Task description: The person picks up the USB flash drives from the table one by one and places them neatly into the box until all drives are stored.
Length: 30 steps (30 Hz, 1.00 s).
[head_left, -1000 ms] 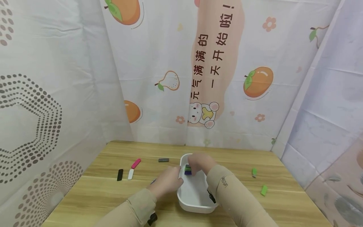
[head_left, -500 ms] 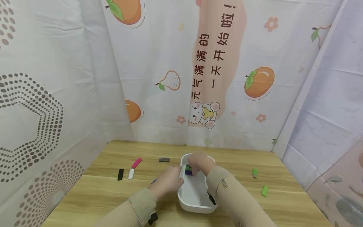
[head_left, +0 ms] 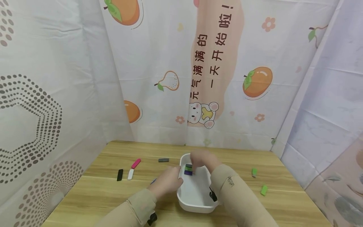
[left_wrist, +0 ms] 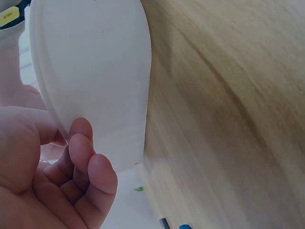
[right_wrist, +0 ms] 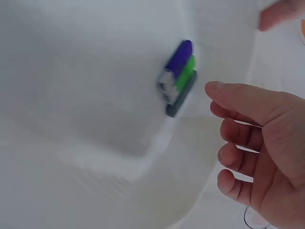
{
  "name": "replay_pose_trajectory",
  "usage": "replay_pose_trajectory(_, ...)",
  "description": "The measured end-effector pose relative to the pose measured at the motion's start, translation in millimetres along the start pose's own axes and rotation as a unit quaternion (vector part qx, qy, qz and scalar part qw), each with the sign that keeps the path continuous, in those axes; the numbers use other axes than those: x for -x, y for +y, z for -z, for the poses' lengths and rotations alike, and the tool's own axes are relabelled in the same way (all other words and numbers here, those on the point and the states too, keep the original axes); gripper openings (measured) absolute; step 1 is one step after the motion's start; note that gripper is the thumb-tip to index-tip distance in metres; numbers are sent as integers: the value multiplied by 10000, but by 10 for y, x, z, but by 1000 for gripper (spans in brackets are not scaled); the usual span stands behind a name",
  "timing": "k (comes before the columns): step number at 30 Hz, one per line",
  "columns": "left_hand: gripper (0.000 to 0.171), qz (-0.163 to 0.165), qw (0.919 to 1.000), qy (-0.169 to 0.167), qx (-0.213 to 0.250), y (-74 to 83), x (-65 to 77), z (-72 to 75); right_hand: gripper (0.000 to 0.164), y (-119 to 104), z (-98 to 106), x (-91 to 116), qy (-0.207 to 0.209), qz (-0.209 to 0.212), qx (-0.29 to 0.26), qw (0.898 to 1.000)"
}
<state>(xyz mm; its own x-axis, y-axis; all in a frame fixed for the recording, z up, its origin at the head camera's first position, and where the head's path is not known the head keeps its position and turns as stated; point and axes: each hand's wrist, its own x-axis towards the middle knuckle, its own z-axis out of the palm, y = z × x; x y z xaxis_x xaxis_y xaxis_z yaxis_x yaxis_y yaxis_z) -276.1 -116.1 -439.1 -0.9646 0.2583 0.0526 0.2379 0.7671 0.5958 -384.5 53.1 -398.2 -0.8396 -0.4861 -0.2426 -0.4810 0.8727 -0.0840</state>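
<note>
A white plastic box (head_left: 195,208) stands on the table in the head view. My left hand (head_left: 168,181) pinches its left rim; in the left wrist view the fingertips of that left hand (left_wrist: 71,176) lie against the outer wall. Inside, near the far left, a purple USB stick (right_wrist: 180,57), a green USB stick (right_wrist: 186,74) and a dark grey USB stick (right_wrist: 181,98) lie side by side. Silver ends show on the purple and green ones. My right hand (head_left: 203,159) is over the box's far end, just apart from the sticks, its fingers loosely bent around nothing (right_wrist: 267,138).
Left of the box lie black (head_left: 120,175), white (head_left: 130,174), pink (head_left: 136,163) and grey sticks (head_left: 163,160). A blue stick (head_left: 153,181) is partly hidden by my left hand. Two green sticks (head_left: 264,190) lie at right. Printed curtains (head_left: 158,132) hang behind the table.
My right hand has drawn back slightly to the right and up from the sticks, so more of them shows. The left hand stays on the rim.
</note>
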Motion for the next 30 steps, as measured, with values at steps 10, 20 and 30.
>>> replay_pose_trajectory(10, 46, 78, 9999, 25, -107, 15, -18, 21, 26, 198, 289, 154, 469, 399, -266, 9978)
replay_pose_trajectory(20, 49, 315, 9995, -92, 29, 45, -10, 24, 34, 358, 429, 394, 914, 489, -894, 9906)
replay_pose_trajectory(30, 47, 262, 9996, -42, -103, 54, -5, 0, 39, 621, 483, 595, 1298, 869, -967, 9830)
